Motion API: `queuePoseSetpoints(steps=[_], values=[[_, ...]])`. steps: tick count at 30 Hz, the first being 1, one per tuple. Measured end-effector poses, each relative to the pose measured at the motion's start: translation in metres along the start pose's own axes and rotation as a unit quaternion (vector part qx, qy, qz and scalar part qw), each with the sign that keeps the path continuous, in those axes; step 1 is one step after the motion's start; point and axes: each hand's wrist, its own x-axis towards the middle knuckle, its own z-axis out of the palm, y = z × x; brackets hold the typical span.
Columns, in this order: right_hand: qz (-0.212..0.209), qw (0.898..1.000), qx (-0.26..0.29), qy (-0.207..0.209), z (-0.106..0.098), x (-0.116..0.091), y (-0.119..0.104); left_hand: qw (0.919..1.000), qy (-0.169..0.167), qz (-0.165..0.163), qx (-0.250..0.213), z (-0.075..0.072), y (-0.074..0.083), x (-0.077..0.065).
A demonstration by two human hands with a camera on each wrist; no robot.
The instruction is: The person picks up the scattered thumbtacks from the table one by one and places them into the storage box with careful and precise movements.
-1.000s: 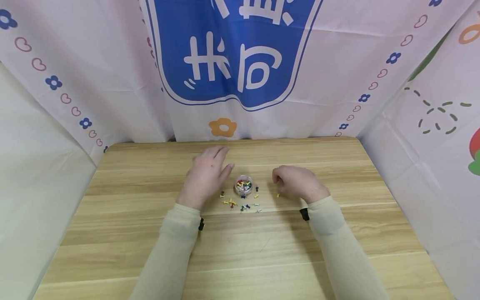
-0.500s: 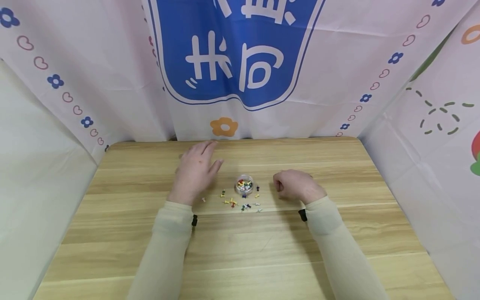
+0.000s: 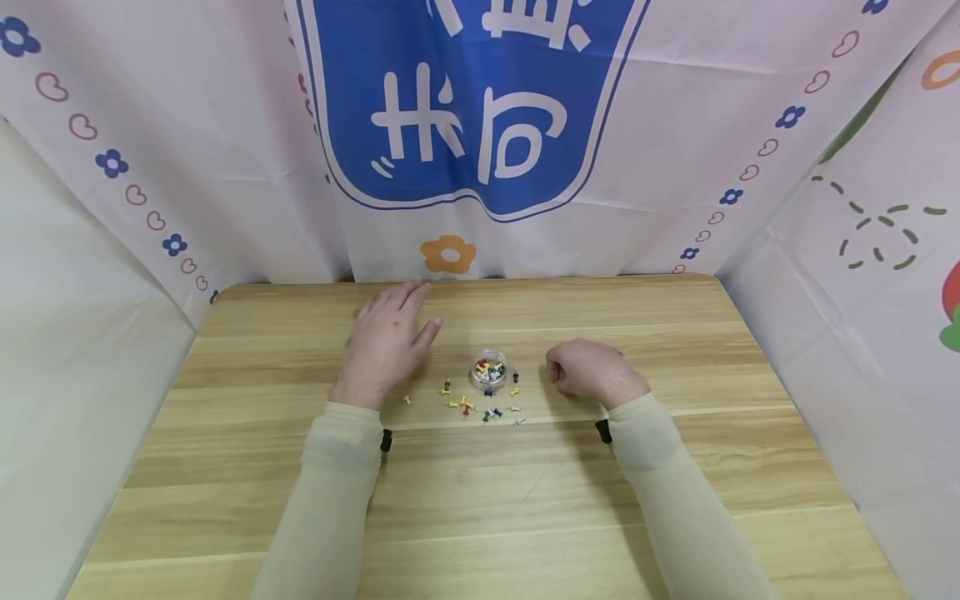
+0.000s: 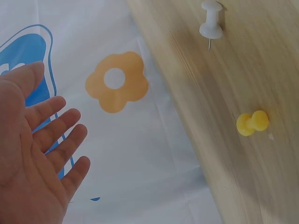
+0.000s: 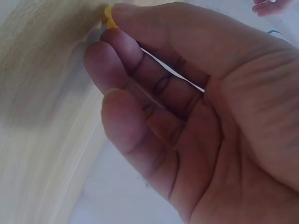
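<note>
the right grip (image 3: 592, 369) is curled in, thumb and forefinger pinching a small yellow plastic push pin (image 5: 110, 18) at their tips. the left grip (image 3: 382, 342) is spread, fingers loosely extended, with nothing in it. a white plastic push pin (image 3: 408, 400) lies near the left grip, on its wrist side. between the two grips, on the pale wood-grain bench (image 3: 465, 508), stands a round clear plastic container (image 3: 473, 373) of mixed-colour push pins. a dark blue plastic push pin (image 3: 515, 377) lies just beside it, towards the right grip
</note>
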Motion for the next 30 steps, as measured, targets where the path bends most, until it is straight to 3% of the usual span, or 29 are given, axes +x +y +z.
queuePoseSetpoints(steps=[10,30], values=[[0.009,1.000,0.000,0.010,0.002,0.002,-0.003,1.0000,-0.004,-0.002,0.005,0.000,0.001,-0.001],[-0.026,0.998,-0.037,0.051,0.010,0.012,-0.011,0.9999,-0.012,0.003,0.004,0.000,0.002,-0.001]])
